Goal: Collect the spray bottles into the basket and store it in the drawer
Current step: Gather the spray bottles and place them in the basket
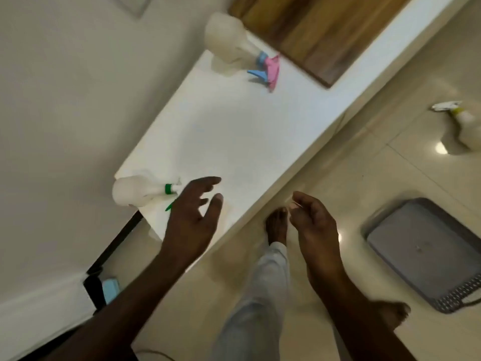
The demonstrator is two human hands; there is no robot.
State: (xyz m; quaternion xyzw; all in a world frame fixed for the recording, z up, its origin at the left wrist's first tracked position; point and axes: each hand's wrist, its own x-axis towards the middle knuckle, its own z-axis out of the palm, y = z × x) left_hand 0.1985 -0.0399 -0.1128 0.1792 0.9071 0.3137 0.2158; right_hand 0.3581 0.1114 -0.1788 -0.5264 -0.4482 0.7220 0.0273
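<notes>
I have a single view, from the wide-angle camera on the person's head. It looks steeply down and a little forward, and it is rolled, so the counter runs slantwise from lower left to upper right, with the wall on its left and the floor on its right. Both forearms enter from the bottom edge. The left hand and right hand are nearest the lens, and the counter's upper end lies farthest.

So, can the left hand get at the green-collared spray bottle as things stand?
Probably yes: the left hand hovers open right beside the green-collared spray bottle on the white counter, and nothing lies between them.
</notes>
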